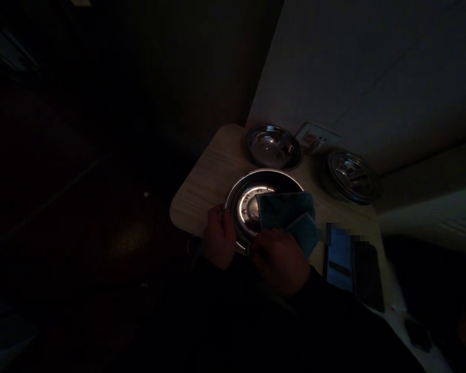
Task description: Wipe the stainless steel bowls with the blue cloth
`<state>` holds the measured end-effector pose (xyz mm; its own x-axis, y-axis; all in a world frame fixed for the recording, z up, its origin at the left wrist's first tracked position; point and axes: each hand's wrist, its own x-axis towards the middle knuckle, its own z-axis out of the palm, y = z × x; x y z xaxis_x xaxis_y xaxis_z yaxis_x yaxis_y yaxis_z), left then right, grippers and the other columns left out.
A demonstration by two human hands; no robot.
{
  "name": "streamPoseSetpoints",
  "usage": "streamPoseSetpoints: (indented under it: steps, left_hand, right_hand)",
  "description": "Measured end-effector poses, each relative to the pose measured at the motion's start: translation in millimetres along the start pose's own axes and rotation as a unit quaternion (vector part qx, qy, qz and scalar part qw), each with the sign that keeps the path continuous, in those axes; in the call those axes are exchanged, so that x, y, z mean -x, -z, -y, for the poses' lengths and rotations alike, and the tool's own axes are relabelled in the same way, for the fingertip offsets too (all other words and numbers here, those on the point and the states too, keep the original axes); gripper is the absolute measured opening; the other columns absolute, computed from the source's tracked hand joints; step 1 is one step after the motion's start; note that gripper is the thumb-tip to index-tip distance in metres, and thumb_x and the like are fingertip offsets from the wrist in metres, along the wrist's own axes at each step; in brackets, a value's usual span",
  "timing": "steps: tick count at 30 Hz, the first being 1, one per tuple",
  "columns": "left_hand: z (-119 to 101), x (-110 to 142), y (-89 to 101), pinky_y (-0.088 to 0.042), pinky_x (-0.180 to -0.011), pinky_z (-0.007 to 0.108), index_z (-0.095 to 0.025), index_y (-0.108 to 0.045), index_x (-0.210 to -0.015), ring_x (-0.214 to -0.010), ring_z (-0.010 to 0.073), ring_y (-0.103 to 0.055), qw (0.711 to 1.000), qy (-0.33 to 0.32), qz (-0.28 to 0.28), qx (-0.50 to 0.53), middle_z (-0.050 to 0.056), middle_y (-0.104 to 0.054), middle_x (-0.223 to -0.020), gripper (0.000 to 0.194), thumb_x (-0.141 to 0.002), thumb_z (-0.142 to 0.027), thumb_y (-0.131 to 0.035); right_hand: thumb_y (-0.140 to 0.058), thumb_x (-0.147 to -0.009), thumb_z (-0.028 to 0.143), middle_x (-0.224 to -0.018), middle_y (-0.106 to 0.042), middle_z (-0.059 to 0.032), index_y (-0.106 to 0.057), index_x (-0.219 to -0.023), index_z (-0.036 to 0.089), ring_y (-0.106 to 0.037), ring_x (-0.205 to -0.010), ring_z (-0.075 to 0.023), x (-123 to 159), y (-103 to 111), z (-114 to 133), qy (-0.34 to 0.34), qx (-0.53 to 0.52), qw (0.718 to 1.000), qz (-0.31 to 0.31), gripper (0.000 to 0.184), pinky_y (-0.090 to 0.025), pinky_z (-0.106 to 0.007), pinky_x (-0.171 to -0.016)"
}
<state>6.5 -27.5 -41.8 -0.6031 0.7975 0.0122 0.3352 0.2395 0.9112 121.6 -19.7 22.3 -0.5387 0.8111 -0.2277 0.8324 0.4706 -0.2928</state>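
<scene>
Left hand [219,238] clamps near bowl [249,207], right hand [282,261] the cloth [283,208] — far bowl [274,147] and phone [338,263] nearby.

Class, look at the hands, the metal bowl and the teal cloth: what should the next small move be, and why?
Probably, the right hand should draw the teal cloth leftward across the metal bowl's inside: that hand is at the cloth's near edge, the cloth covers only the bowl's right part, and the left hand at the rim could steady it.
</scene>
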Motion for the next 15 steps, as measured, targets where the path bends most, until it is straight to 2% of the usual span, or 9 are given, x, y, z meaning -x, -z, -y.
streamPoseSetpoints:
  steps: [5, 10, 15]
  left_hand:
    - [1.7, -1.7, 0.4, -0.044, -0.06, 0.027, -0.015, -0.051, -0.101, -0.071, 0.0179, -0.062, 1.0, 0.001, 0.011, -0.002, 0.008, -0.065, -0.082, 0.029, -0.086, -0.034, -0.036]
    - [-0.2, -1.7, -0.2, -0.043, -0.056, 0.027, -0.015, -0.051, -0.102, -0.066, 0.0175, -0.061, 1.0, 0.022, 0.014, -0.006, 0.007, -0.065, -0.078, 0.03, -0.086, -0.035, -0.036]
    - [-0.6, -1.3, -0.1, -0.044, -0.06, 0.027, -0.015, -0.051, -0.1, -0.072, 0.0183, -0.062, 1.0, 0.004, 0.01, -0.008, 0.008, -0.064, -0.083, 0.029, -0.085, -0.034, -0.036]
  right_hand:
    - [-0.049, -0.082, 0.021, -0.085, -0.061, -0.0024, -0.059, -0.077, 0.02, -0.052, -0.083, -0.0169, -0.6, -2.0, 1.0, 0.004, 0.005, 1.0, -0.02, 0.011, -0.03, -0.03, -0.071]
    - [-0.051, -0.08, 0.021, -0.085, -0.06, -0.003, -0.06, -0.078, 0.02, -0.051, -0.084, -0.0178, 2.0, -1.4, -1.1, -0.004, 0.011, 1.0, -0.002, 0.009, -0.03, -0.03, -0.072]
    - [-0.05, -0.08, 0.02, -0.085, -0.06, -0.0032, -0.059, -0.078, 0.019, -0.051, -0.084, -0.0179, 1.4, -0.7, 1.9, 0.0, 0.013, 1.0, -0.012, 0.01, -0.031, -0.031, -0.073]
